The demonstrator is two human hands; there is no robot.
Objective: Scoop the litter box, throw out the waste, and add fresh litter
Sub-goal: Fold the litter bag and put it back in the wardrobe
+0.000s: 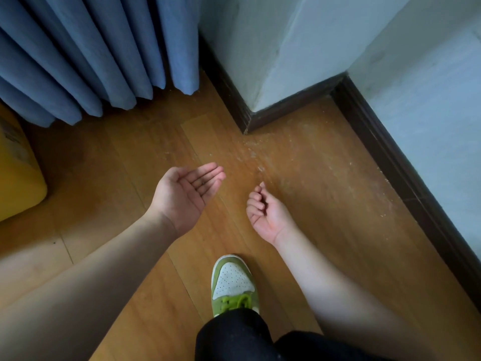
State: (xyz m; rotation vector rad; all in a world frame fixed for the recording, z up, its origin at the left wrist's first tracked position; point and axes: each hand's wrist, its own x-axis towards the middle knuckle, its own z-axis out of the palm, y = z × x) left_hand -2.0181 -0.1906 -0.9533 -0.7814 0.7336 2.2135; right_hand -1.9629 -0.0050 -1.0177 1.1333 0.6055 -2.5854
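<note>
Hovering palm-up over floor [109, 178]: left hand [182, 196] flat, right hand [265, 217] curled.

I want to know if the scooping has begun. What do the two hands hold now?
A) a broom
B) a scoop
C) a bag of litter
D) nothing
D: the left hand is open with its palm up, and the right hand has loosely curled fingers with nothing in its grip.

Blue curtain [86, 58] hangs down to the wood floor [325, 204], a yellow box [18, 175] beside it. Dark baseboard [291, 102] wraps the pale wall [273, 43] corner, with whitish dusty specks [256, 149] scattered nearby. One green-and-white sneaker [233, 284] planted on the planks.
</note>
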